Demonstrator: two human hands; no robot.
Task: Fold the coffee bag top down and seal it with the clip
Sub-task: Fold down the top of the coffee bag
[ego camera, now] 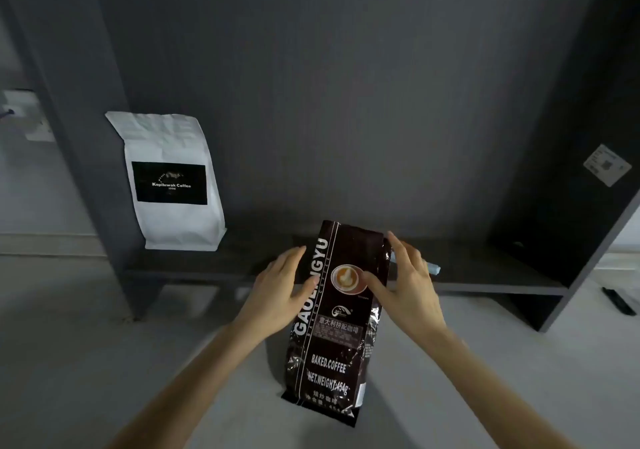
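Coffee bag (337, 313) is steadied upright by left hand (282, 287) at nine o'clock, right hand (403, 284) at three, both spread wide against its sides, readying the top for folding.

I'm looking at a dark grey back panel (346, 85) filling most of the view, dimly lit. Below it runs a low dark shelf (502, 275), framed by a grey upright (86, 137) on the left and a black side panel (561, 171) on the right. The pale floor (69, 344) spreads underneath.
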